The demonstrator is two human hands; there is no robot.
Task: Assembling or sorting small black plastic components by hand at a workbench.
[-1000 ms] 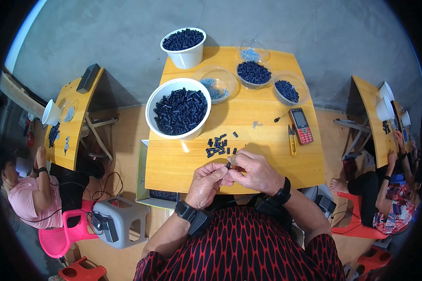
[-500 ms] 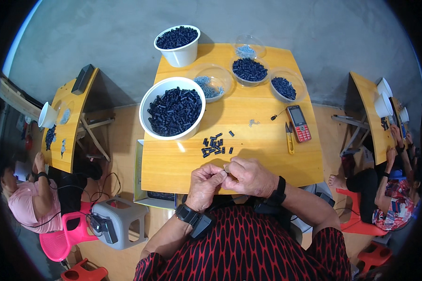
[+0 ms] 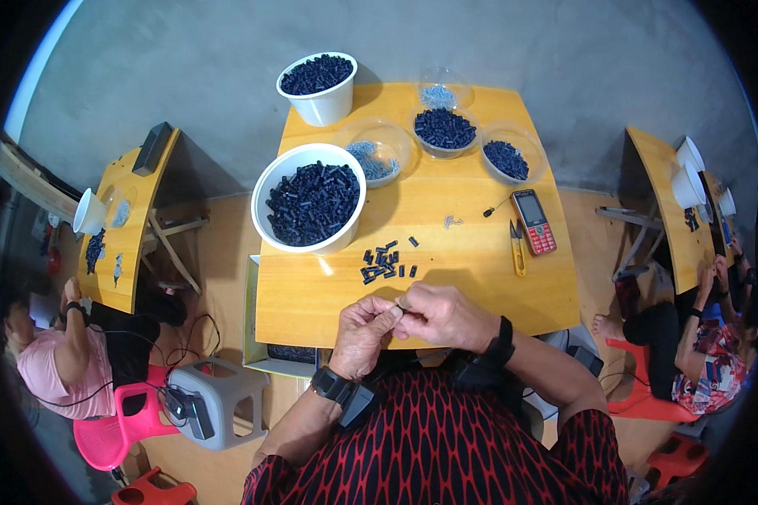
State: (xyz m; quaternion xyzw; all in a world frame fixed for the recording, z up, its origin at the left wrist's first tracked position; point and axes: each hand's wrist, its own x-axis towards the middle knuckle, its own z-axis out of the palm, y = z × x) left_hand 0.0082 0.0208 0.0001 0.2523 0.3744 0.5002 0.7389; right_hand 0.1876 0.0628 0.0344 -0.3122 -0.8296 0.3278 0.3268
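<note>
My left hand (image 3: 362, 335) and my right hand (image 3: 448, 316) meet over the near edge of the wooden table (image 3: 480, 286). Both are closed, thumbs and fingertips pinched together around something small that the fingers mostly hide. Just beyond them lies a loose pile of short black plastic tubes (image 3: 381, 263). A few small silvery metal pieces (image 3: 453, 221) are scattered farther right. To the left of the pile stands a large white tub (image 3: 265, 220) full of the same black tubes.
Another white tub (image 3: 327, 109) stands at the back left. Clear plastic bowls hold metal pieces (image 3: 370, 158) and black parts (image 3: 445, 128). At right lie a red keypad phone (image 3: 536, 225) and a yellow-handled cutter (image 3: 518, 257). People sit at side tables; a grey stool (image 3: 219, 391) stands left.
My hands stay pinched together at almost the same spot, with only slight finger movement. The whole view has shifted a little; the tubes and bowls lie as before.
</note>
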